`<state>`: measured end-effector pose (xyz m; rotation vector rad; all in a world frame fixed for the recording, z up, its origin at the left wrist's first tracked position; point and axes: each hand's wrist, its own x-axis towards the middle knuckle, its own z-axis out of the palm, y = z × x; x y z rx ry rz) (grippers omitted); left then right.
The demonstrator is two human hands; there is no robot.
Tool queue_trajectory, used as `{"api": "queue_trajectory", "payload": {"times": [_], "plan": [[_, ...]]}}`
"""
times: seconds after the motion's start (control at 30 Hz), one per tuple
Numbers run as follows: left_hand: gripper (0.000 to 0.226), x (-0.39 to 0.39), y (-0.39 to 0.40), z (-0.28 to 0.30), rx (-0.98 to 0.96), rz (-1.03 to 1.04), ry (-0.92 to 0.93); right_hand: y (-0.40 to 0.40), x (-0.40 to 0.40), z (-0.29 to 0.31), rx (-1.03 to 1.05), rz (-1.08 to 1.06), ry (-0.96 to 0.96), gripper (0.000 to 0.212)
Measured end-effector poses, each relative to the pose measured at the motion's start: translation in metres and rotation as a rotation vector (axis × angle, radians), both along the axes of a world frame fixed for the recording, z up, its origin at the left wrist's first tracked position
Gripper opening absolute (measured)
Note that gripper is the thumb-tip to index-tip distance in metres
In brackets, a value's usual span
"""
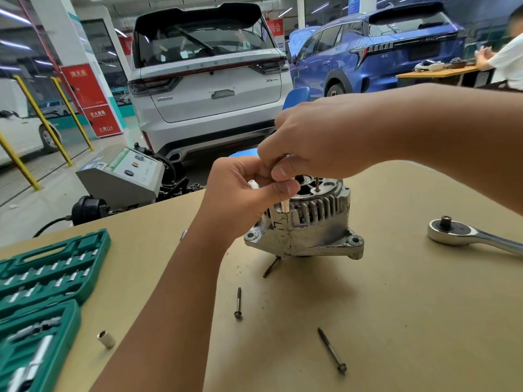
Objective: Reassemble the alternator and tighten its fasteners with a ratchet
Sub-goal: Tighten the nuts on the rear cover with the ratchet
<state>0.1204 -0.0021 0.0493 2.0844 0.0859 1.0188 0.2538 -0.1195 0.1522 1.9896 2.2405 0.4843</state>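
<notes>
The silver alternator housing [311, 227] stands on the tan table [396, 321], its finned top facing up. One long bolt [317, 185] sticks upright out of the top. My left hand [240, 193] is at the housing's upper left edge, its fingers curled around a small white piece. My right hand [319, 140] hovers over the top, fingertips pinching something small and dark that I cannot make out. Two loose long bolts [238, 303] [331, 350] lie in front; a third [271, 267] pokes out from under the housing. The ratchet [464, 234] lies at the right.
A green socket set case [42, 284] lies open at the table's left edge, with a loose socket [106, 339] beside it. A grey machine [124, 176] stands behind the table. Parked cars fill the background; a person sits at a far-right table.
</notes>
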Motion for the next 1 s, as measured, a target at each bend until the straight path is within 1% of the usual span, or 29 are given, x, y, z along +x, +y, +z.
{"api": "queue_trajectory", "payload": {"times": [0.1, 0.17, 0.2, 0.23, 0.27, 0.33, 0.37, 0.4, 0.47, 0.53, 0.8, 0.9, 1.0], "plan": [[0.012, 0.0, -0.002, 0.001, -0.006, 0.003, 0.002, 0.0, -0.004, -0.001, 0.029, -0.032, -0.026, 0.018], [0.01, -0.001, -0.002, 0.001, -0.019, 0.011, 0.017, 0.0, -0.005, 0.001, 0.027, -0.054, 0.054, 0.016], [0.01, -0.001, -0.001, 0.002, -0.03, 0.019, 0.027, -0.001, -0.004, 0.002, 0.025, -0.062, 0.13, 0.014], [0.01, -0.001, 0.0, 0.002, -0.037, 0.029, 0.034, -0.003, -0.002, 0.003, 0.033, -0.068, 0.27, 0.009], [0.011, -0.001, -0.001, 0.002, -0.041, 0.037, 0.042, -0.004, 0.001, 0.004, 0.042, -0.073, 0.466, 0.003], [0.009, 0.0, -0.001, 0.002, -0.039, 0.023, 0.063, -0.008, 0.007, 0.006, 0.005, -0.108, 0.851, 0.011], [0.01, 0.0, -0.002, 0.003, -0.031, 0.006, 0.074, -0.01, 0.009, 0.006, -0.029, -0.116, 0.949, 0.013], [0.012, 0.0, -0.001, 0.003, -0.023, -0.011, 0.084, -0.012, 0.009, 0.005, -0.045, -0.117, 0.977, 0.013], [0.011, -0.002, 0.0, 0.004, -0.014, -0.026, 0.105, -0.014, 0.009, 0.005, -0.05, -0.112, 0.957, 0.011], [0.007, -0.002, 0.001, 0.005, 0.007, 0.005, 0.117, -0.015, 0.01, 0.006, -0.041, -0.102, 0.95, 0.01], [0.013, 0.001, -0.006, 0.006, -0.008, 0.058, 0.098, -0.017, 0.008, 0.012, -0.011, -0.044, 0.816, 0.013], [0.012, 0.003, -0.007, 0.006, -0.02, 0.062, 0.091, -0.018, 0.008, 0.016, 0.004, -0.024, 0.721, 0.011], [0.012, 0.004, -0.008, 0.005, -0.02, 0.077, 0.09, -0.014, 0.01, 0.018, 0.068, -0.005, 0.559, 0.007]]}}
